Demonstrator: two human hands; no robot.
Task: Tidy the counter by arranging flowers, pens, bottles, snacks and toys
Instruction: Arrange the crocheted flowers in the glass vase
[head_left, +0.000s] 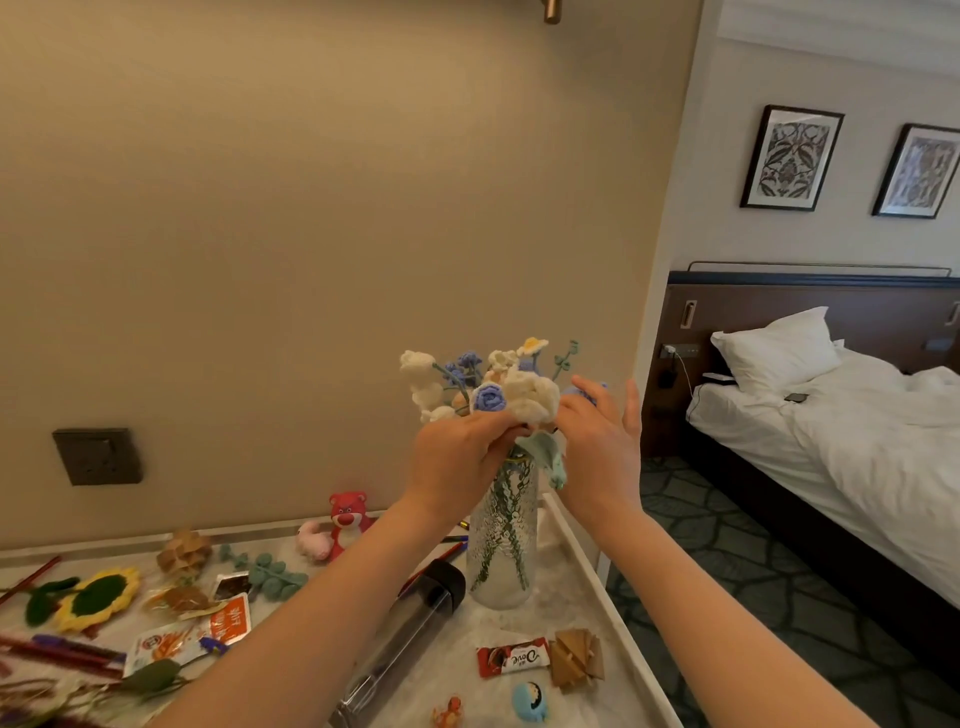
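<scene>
Item: bench tidy, flower stage; entries run left to right.

- Sunflower (98, 597), lying flat at the far left of the bench (561, 618), among pens (67, 652) and snack packets (182, 636); not yet in the vase.
- Red bear toy (347, 519), upright at the back wall.
- Bottle (400, 639), on its side, partly under the left forearm.
- Left hand (457, 457): fingers curled round the flower bunch (498, 389) just above the vase rim.
- Vase (501, 540): glass, upright, near the bench's right edge, stems inside.
- Right hand (597, 441): fingers straight, touching the blooms from the right, gripping nothing.

Handling note: best to steady the stems low with the left hand and nudge heads lightly (a hard sideways push could tip the vase).

Room: right edge drops to the floor just beside the vase; open space lies above.
</scene>
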